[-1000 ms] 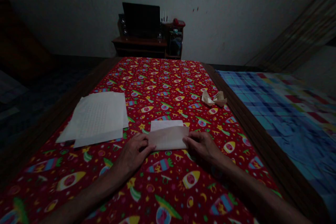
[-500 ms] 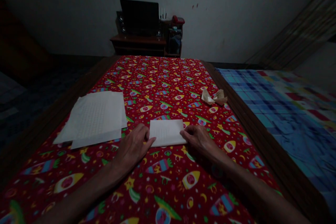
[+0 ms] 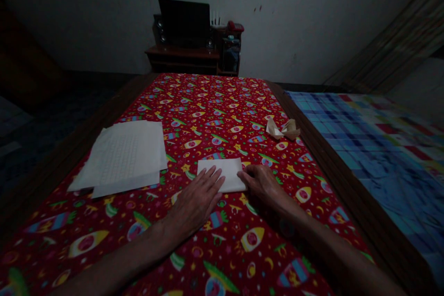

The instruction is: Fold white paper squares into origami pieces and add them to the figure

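Note:
A folded sheet of white paper (image 3: pixel 229 169) lies flat on the red patterned cloth (image 3: pixel 211 101). My left hand (image 3: pixel 199 194) rests on the paper's left part with its fingers stretched out and flat, covering the lower left corner. At the opposite edge, my right hand (image 3: pixel 262 182) pinches the right side of the paper between thumb and curled fingers. To the left lies a loose stack of printed sheets (image 3: pixel 128 152), its edges uneven. A folded brown paper shape (image 3: pixel 282 128) stands near the cloth's right edge.
Dark wooden borders (image 3: pixel 312 148) run along both sides of the cloth. At the far end a black monitor (image 3: pixel 185 23) stands on a brown desk (image 3: pixel 182 53), beside a red telephone (image 3: pixel 236 26). A blue checked cloth (image 3: pixel 347 134) spreads out on the right.
My left hand has moved from pinching the paper's left edge to lying flat over its lower left part. My right hand keeps its hold at the right edge.

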Demonstrator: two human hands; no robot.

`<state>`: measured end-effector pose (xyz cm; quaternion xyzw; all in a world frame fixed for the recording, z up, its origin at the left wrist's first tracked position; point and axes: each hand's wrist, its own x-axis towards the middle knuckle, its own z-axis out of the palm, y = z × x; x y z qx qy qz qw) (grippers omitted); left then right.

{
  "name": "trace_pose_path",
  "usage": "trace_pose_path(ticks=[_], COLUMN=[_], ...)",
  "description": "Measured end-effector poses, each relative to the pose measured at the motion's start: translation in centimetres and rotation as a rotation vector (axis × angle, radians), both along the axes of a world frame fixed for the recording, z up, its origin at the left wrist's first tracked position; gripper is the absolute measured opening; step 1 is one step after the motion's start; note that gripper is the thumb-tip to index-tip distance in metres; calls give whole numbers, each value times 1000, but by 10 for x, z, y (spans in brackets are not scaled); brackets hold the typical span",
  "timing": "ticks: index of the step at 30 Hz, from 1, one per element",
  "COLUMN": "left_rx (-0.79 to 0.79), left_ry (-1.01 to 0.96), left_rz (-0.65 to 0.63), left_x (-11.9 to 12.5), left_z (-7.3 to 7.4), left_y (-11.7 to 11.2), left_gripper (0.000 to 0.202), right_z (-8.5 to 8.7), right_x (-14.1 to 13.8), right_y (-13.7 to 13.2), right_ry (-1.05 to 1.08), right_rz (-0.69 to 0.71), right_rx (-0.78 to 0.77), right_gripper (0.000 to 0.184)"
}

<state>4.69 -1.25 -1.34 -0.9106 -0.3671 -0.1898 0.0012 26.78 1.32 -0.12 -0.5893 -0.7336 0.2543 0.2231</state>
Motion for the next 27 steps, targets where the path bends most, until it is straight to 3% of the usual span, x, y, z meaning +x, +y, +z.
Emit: trace_pose_path(ticks=[15, 17, 20, 21, 24, 27], left_rx=[-83, -98, -107, -107, -104, -97], left_ry=[119, 127, 129, 129, 116, 117], left_rz=[-81, -82, -64, -61, -71, -71], left_x=[4, 4, 5, 6, 6, 4], left_z=[4, 5, 7, 7, 8, 10], left_y=[-9, -9, -10, -10, -10, -11], left_gripper=[47, 47, 45, 44, 39, 40], right_z=[2, 6, 9, 9, 3, -4], right_x=[2, 3, -1, -4, -14, -17], right_y=[1, -3, -17, -24, -48, -65], right_ry=[-68, -158, -363, -404, -402, -426], right_rz=[53, 30, -33, -16, 233, 420], right_rx=[56, 125, 375, 468, 655, 575], right_gripper=[38, 38, 35, 34, 36, 52])
